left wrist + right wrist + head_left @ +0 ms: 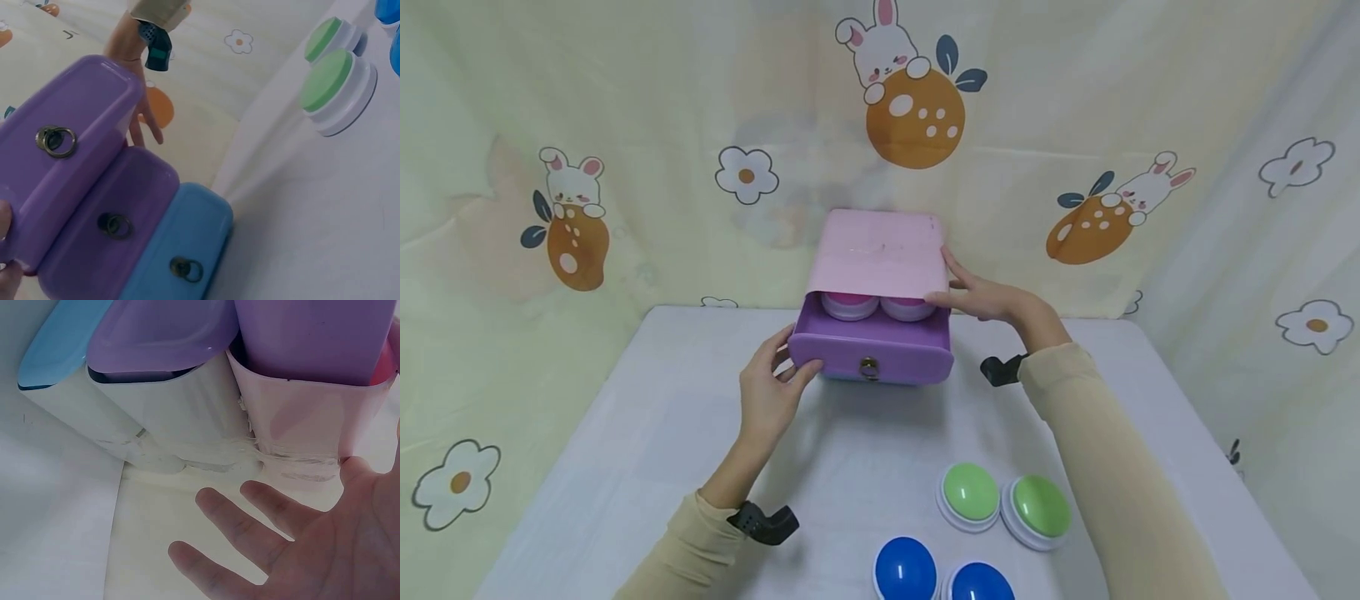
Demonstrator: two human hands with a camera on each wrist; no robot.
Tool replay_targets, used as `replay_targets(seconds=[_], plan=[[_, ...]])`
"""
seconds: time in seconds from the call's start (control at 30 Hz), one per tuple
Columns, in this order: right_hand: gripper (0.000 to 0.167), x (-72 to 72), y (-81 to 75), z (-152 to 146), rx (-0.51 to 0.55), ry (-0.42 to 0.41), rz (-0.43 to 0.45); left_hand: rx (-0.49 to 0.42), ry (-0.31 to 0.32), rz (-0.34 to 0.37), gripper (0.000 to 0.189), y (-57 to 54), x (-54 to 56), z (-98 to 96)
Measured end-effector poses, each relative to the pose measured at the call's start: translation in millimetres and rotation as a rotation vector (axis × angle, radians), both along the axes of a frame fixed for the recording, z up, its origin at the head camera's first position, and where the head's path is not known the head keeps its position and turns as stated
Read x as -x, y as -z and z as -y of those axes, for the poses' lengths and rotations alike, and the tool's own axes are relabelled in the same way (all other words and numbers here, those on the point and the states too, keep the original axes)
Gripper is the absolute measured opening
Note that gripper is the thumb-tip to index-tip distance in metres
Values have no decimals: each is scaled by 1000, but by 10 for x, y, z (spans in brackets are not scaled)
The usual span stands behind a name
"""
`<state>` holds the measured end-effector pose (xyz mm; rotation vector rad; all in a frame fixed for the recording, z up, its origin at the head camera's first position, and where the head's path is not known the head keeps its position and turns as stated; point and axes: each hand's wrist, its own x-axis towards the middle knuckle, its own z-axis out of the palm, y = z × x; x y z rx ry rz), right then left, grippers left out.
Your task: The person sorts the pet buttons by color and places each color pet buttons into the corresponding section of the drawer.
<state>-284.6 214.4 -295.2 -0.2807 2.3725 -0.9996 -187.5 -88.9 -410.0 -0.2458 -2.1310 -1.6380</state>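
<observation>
A purple drawer (pixel 904 363) stands pulled out from the pink casing (pixel 880 250) on top of a small drawer stack. My left hand (pixel 766 404) grips the left end of its front, thumb on the front panel. My right hand (pixel 988 298) rests against the casing's right side, its thumb at the front top edge. In the right wrist view the other fingers (pixel 240 534) spread apart, holding nothing. Inside the drawer sit two round white buttons with pink tops (pixel 850 308), partly hidden under the casing. A ring pull (pixel 869 367) hangs on the drawer front.
Below the open drawer are another purple drawer (pixel 140 187) and a blue drawer (pixel 197 231), both pushed in. Two green-topped buttons (pixel 971 493) and two blue-topped buttons (pixel 906 570) lie on the white table (pixel 700 417). A patterned curtain (pixel 662 100) hangs behind the stack.
</observation>
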Motion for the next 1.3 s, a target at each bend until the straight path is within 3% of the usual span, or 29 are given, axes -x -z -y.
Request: replay_targets(seconds=[0.37,0.57,0.7,0.97,1.2,1.3], plan=[[96,4,4,10,-1,-5,6,174,99,13,65,-162,35,109],[97,114,142,-54,-4,1,-16,281,115,42,68,-235,77,145],[98,183,233,-91,-26,-6,-50,290,115,72,70,-268,94,150],[98,202,248,-118,-38,-8,-69,288,114,96,69,-312,129,135],[98,186,211,-118,-45,-15,-81,274,103,100,68,-324,169,102],[97,115,103,-65,-44,-19,-55,274,93,95,67,-308,200,94]])
